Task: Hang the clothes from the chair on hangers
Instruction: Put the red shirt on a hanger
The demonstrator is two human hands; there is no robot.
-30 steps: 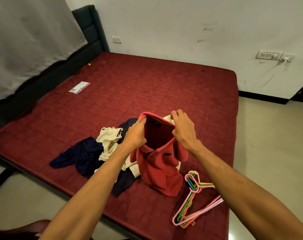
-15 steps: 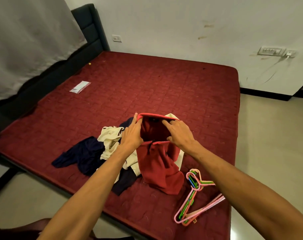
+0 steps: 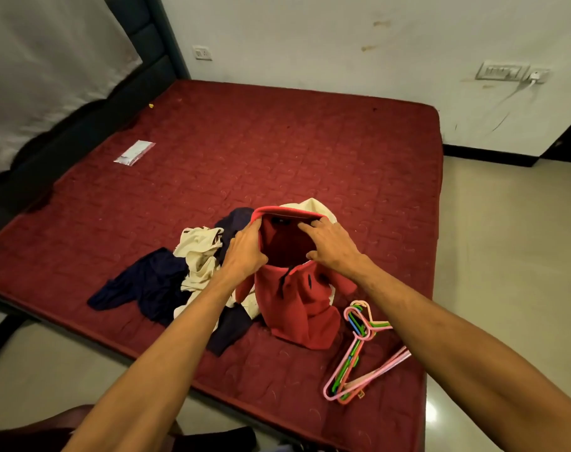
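A: Left side first, quick.
B: Plastic packet [image 3: 134, 153] lies flat on the mattress [image 3: 277, 141], well apart from the clothes. The navy garment [image 3: 147, 282] is crumpled near the front edge, with the cream garment [image 3: 199, 256] bunched on top of it.

A: Left hand?
B: Left hand [image 3: 245, 252] grips the left edge of the red shirt [image 3: 297, 305] at its opening. The fingers are curled into the cloth and their tips are hidden inside.

A: Where's the shirt?
B: It's held up over the clothes pile, mouth open toward the camera, and its lower part sags onto the mattress.

A: Right hand?
B: Right hand [image 3: 333, 247] holds the right side of the same opening. The fingers are bent over the top rim and the thumb is lower on the near edge.

A: Further right?
B: Hangers [image 3: 359, 353] are in a stack on the mattress just beside the shirt. They're pink, green and blue, and overlap too much to count.

A: Anything unclear?
B: Some cream cloth shows behind the shirt, and I can't tell if it's the same piece. There's a dark shape [image 3: 65, 422] at the bottom left, cut off by the frame.
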